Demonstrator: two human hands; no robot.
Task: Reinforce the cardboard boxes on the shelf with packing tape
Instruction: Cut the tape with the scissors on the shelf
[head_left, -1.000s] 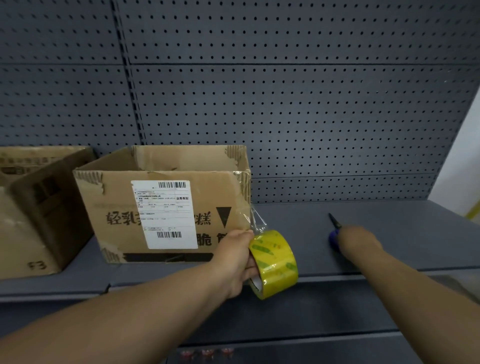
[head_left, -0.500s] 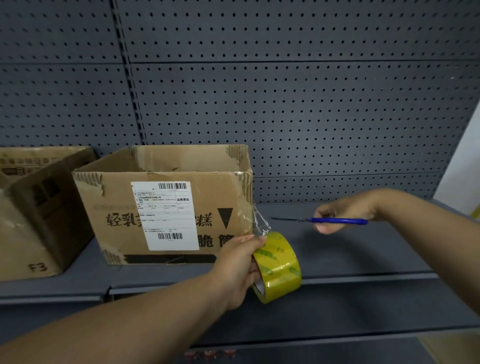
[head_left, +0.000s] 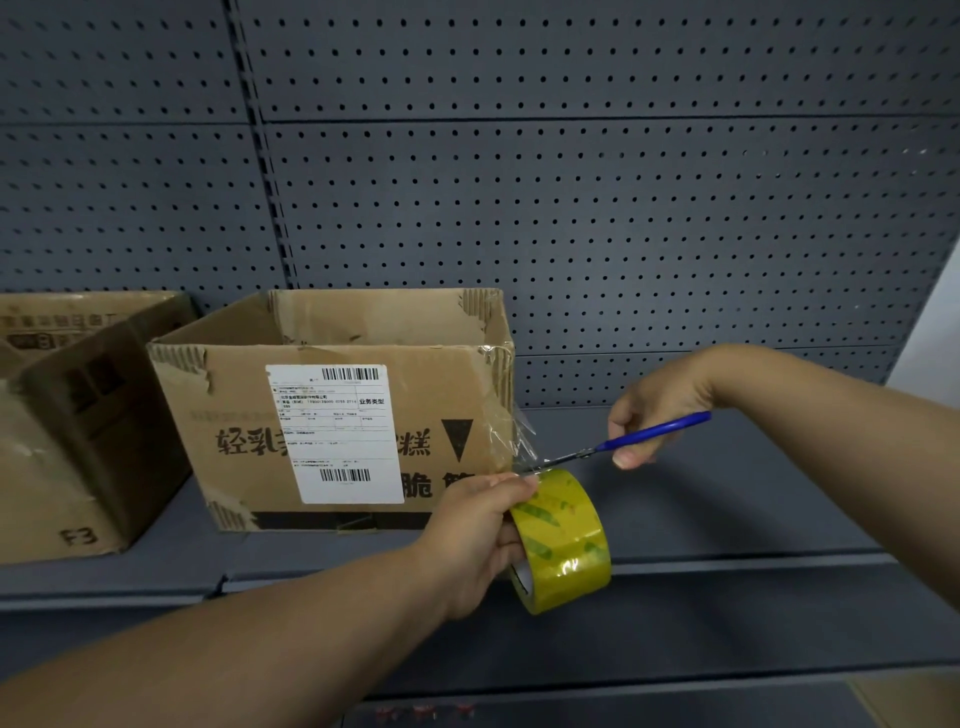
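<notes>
Box under work: open brown cardboard box with a white shipping label (head_left: 332, 410), standing on the grey metal shelf (head_left: 727, 499); a second worn brown carton (head_left: 62, 426) sits just beside it on the left
Tape roll: yellow-green roll of clear packing tape (head_left: 563, 540), held off the shelf in front of the box's right front corner and lower than it
Tape strip: crinkled clear strip (head_left: 511, 426) running from that corner down to the top of the roll
Left hand (head_left: 478, 535): fingers curled round the roll, thumb lying on top where the strip leaves it
Right hand (head_left: 657, 410): pinching the blue-handled scissors (head_left: 649, 432), well to the right of the strip
Governing relation: the strip lies left of the right hand; the scissors' long axis points leftward and slightly down, crossing the strip's run, with the tips at the strip just above the roll
Blades: too small to tell whether they are parted
Step judged: severing the strip from the roll
Risk judged: slack tape may fold on itself rather than cut cleanly
</notes>
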